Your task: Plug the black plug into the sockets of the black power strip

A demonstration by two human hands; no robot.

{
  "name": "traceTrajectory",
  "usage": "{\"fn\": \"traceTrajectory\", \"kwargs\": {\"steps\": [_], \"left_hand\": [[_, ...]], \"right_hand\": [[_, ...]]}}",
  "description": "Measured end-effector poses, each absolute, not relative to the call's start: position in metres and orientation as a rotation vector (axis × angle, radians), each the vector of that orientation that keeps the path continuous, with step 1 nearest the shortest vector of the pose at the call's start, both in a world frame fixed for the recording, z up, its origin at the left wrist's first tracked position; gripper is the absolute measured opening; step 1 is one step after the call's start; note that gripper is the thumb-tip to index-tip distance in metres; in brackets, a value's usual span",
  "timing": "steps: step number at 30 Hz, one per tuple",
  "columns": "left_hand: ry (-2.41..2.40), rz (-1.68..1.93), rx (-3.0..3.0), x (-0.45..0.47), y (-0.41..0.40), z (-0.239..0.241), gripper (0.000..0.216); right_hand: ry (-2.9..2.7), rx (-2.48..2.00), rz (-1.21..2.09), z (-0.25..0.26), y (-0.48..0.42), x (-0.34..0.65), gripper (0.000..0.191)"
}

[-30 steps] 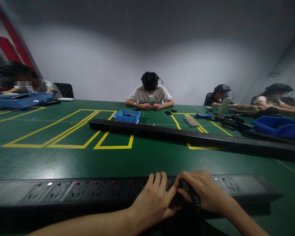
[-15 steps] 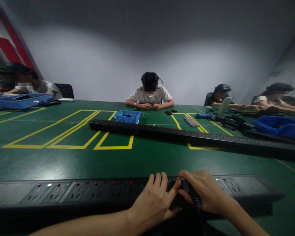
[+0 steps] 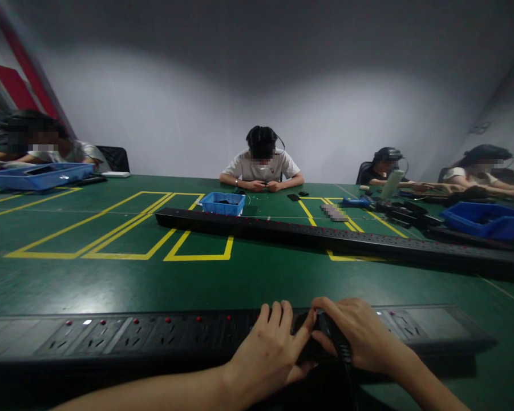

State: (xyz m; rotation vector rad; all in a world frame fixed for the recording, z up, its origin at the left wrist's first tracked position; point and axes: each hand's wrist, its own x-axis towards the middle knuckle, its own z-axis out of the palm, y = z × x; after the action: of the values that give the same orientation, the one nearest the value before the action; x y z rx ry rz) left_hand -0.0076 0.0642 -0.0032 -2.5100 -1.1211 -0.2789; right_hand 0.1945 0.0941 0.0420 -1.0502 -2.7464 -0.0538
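A long black power strip with several sockets and red switches lies across the near edge of the green table. My left hand rests on the strip with its fingers curled over its top. My right hand is closed round a black plug with a ribbed cable that sits on the strip. The thumbs of both hands meet at the plug.
A second long power strip lies across the table's middle. A small blue bin stands beyond it, larger blue bins at far left and right. Several people sit along the far edge. Yellow lines mark the table.
None apart from a slight shift of the view; both hands stay at the plug on the strip.
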Motion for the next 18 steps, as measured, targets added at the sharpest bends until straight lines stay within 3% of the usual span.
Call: {"fn": "traceTrajectory", "kwargs": {"steps": [6,11,18], "left_hand": [[-1.119,-0.275,-2.506,-0.0080,0.0653,-0.0025,0.069],[-1.124,-0.274,-2.503,-0.0069,0.0646,-0.0039,0.070],[-1.119,-0.269,-2.477,-0.0066,0.0639,-0.0025,0.070]], "right_hand": [[-2.741,-1.043,-0.020,0.0422,0.0939,0.1943,0.018],[-2.694,-1.053,-0.060,0.0377,0.0943,0.1954,0.031],[-2.693,-1.057,-0.091,0.0366,0.0959,0.1958,0.022]]}}
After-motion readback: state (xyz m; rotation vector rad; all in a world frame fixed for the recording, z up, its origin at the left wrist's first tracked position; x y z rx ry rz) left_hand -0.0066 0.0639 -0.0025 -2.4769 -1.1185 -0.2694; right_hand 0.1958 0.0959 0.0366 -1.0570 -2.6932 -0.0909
